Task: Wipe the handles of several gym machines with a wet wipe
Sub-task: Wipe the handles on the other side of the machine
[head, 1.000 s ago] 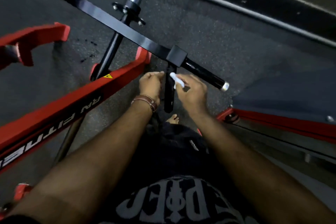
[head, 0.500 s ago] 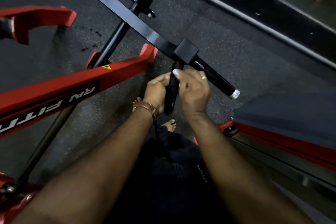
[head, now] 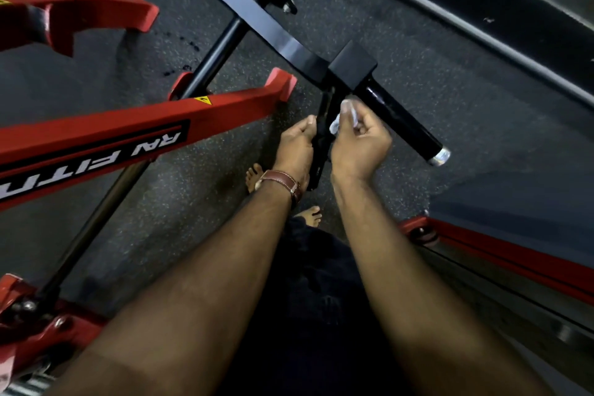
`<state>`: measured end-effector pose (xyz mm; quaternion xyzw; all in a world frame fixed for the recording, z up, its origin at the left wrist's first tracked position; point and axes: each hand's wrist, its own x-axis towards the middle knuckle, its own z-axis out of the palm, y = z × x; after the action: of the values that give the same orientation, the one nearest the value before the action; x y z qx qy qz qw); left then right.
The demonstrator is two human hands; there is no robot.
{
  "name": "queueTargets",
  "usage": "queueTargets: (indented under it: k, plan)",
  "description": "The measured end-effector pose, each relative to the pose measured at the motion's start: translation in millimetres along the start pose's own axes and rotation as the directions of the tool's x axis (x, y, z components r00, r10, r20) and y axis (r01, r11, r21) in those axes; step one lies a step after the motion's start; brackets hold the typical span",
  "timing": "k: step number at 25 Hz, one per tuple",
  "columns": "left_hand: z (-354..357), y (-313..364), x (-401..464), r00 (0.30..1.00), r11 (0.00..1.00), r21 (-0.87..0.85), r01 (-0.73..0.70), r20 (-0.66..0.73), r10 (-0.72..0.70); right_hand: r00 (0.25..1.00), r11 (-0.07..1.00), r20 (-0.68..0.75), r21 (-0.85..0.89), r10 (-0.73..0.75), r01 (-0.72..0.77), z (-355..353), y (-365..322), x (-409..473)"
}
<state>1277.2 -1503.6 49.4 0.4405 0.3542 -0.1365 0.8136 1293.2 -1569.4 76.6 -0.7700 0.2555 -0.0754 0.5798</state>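
A short black handle [head: 323, 125] hangs down from a black square block [head: 353, 65] on the machine's black arm. My left hand [head: 297, 146], with a brown watch strap on the wrist, holds the handle from the left side. From the right, my right hand [head: 360, 141] wraps around the handle and presses a white wet wipe [head: 336, 125] against it. A second black handle [head: 405, 124] with a silver end cap sticks out to the right, just behind my right hand.
A red frame beam [head: 128, 135] with white lettering runs across the left. Another red bracket [head: 80, 18] sits at the upper left. A red rail [head: 514, 260] lies low on the right. Bare feet [head: 254, 175] stand on the dark rubber floor [head: 450, 80].
My right hand has closed around the hanging handle with the wipe and slid a little down it. My left hand has moved from beside the handle to holding it. The camera came closer.
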Motion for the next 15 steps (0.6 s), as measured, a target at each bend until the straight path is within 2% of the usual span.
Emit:
queueTargets:
  k: [2, 5, 7, 9, 10, 11, 12, 13, 14, 15]
  plan:
    - [-2.4, -2.3, 0.4, 1.000, 0.998, 0.067, -0.013, -0.003, 0.014, 0.982, 0.984, 0.075, 0.011, 0.176, -0.177, -9.8, 7.3, -9.3]
    - [-7.5, -8.5, 9.2, 0.998, 0.967, 0.252, -0.042, -0.035, 0.052, 0.874, 0.867, 0.194, 0.150, 0.445, -0.475, -7.0, -5.6, 10.5]
    - [-12.8, -19.2, 21.9, 0.999, 0.961, 0.277, -0.013, -0.025, 0.020, 0.843, 0.793, 0.194, 0.285, 0.502, -0.538, 5.2, -16.0, 22.3]
    - [-14.1, -19.2, 23.3, 1.000, 0.961, 0.274, 0.024, 0.001, -0.025, 0.860, 0.819, 0.177, 0.264, 0.478, -0.509, 1.4, -14.4, 12.1]
    - [-13.4, -13.9, 20.2, 0.999, 0.961, 0.274, 0.037, 0.013, -0.042, 0.893, 0.877, 0.164, 0.180, 0.419, -0.445, -7.6, -9.1, 2.1]
    - [-12.2, -10.2, 17.6, 0.999, 0.964, 0.263, 0.047, 0.008, -0.051, 0.939, 0.945, 0.163, 0.068, 0.305, -0.319, -19.4, -2.6, -9.0]
    - [-10.3, -4.8, 12.5, 0.998, 0.966, 0.253, 0.055, -0.003, -0.056, 0.976, 0.993, 0.182, -0.052, 0.116, -0.108, -28.7, 0.7, -18.9]
    - [-7.9, -1.3, 9.2, 0.998, 0.969, 0.241, 0.061, -0.014, -0.059, 0.963, 0.975, 0.244, -0.158, -0.116, 0.157, -32.4, -0.4, -23.5]
    - [-6.4, 0.8, 5.9, 0.998, 0.976, 0.208, 0.064, -0.023, -0.061, 0.885, 0.880, 0.317, -0.226, -0.340, 0.418, -28.2, -2.0, -20.7]
    - [-5.8, 1.7, 3.2, 0.998, 0.988, 0.140, 0.061, -0.029, -0.058, 0.778, 0.745, 0.392, -0.274, -0.492, 0.609, -15.9, -7.3, -12.6]
